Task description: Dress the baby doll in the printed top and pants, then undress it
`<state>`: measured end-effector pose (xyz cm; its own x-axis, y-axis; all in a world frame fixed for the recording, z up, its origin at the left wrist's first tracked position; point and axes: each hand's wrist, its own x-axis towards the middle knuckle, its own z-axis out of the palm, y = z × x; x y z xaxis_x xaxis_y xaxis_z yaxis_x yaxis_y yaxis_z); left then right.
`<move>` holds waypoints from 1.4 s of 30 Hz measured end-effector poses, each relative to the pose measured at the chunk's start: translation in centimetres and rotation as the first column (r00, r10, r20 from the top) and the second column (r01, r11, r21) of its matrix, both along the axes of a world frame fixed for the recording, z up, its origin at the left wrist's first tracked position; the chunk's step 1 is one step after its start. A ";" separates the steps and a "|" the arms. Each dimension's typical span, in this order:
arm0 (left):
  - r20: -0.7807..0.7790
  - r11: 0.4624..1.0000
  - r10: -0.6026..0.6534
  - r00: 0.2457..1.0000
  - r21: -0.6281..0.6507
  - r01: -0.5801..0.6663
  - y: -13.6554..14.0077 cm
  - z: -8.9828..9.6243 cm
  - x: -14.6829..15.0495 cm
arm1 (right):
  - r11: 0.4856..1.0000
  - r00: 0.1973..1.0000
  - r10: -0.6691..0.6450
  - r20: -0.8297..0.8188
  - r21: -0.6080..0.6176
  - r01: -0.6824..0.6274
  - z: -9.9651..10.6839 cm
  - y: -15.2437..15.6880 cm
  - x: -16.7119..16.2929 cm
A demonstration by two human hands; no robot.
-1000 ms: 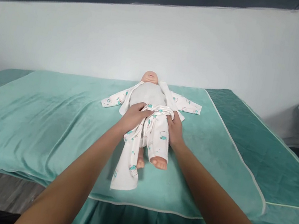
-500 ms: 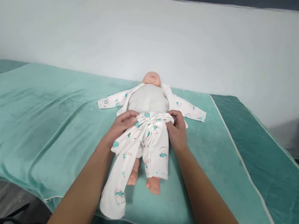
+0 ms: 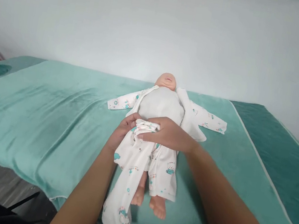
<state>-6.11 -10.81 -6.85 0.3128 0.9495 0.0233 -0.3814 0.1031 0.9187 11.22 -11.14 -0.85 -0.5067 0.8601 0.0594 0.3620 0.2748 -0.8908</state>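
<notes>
Both trouser legs (image 3: 164, 175) point along the doll (image 3: 161, 104), away from the wall (image 3: 155, 40).

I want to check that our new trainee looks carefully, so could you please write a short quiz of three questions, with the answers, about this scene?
1. True or false: the jacket on the doll is open at the front.
2. Fill in: the left hand and right hand hold the pants at the ____.
3. How are the two sides of the pants different?

Key:
1. True.
2. Waistband.
3. From one pant leg a foot sticks out; the other leg hangs loose, with none showing at its end.
</notes>
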 end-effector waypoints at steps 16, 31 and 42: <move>0.059 0.965 -0.260 0.964 -0.008 0.261 0.2 -0.2 -0.1 | 0.930 0.898 -0.362 -0.251 -0.031 0.366 -1.1 -0.3 -1.0; 0.178 0.996 -0.059 0.982 -0.060 0.071 -0.1 0.3 -0.3 | 0.957 0.975 0.193 -0.109 -0.197 -0.212 0.1 0.3 1.9; 0.092 0.969 -0.237 0.967 -0.052 0.242 0.4 -0.3 -0.7 | 0.953 0.888 -0.172 -0.427 -0.300 0.040 -0.9 0.2 1.2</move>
<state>-6.80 -10.42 -7.16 0.5305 0.8477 0.0031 -0.4150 0.2565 0.8729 12.43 -10.96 -1.77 -0.3880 0.9216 0.0093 -0.0761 -0.0220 -0.9969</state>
